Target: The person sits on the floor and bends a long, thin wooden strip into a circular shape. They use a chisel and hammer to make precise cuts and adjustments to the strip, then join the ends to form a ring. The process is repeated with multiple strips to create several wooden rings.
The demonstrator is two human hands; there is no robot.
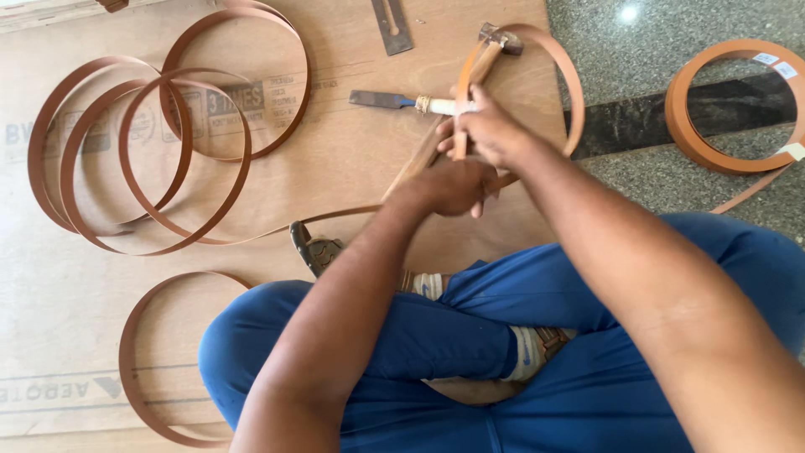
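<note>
Both hands, left hand (449,186) and right hand (485,132), are clamped on brown edge-band strip (459,126) beside the hammer (495,46); strip-folding underway; next move needs firm hold.

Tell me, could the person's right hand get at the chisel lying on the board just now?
Probably yes. The chisel lies flat on the plywood board, right beside the right hand, with nothing over it. But that hand already grips brown edging strip, so it isn't free.
</note>
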